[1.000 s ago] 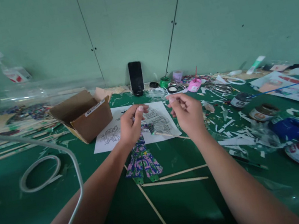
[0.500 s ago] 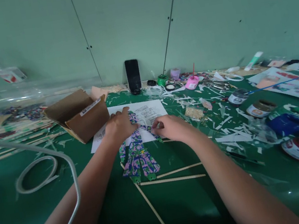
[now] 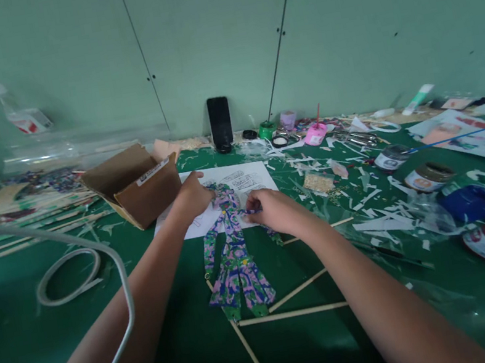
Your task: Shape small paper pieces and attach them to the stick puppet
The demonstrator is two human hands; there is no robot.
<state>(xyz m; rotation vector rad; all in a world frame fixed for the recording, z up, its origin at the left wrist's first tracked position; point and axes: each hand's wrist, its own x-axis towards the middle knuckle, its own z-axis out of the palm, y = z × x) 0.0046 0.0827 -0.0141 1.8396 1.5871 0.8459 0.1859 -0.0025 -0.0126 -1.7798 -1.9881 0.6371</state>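
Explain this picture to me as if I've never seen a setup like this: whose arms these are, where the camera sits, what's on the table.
The camera sits on a person's head, looking forward and down, so both bare arms are their own. The left hand presses the head of a painted paper puppet; the right hand pinches its arm. The puppet lies flat on a green table, partly over a white printed sheet, with thin wooden sticks below it. Around it: a cardboard box, paint jars, paper scraps, and a phone leaning against the wall.

Hands point(image 3: 238, 207) down onto flattened puppet point(image 3: 235, 251)
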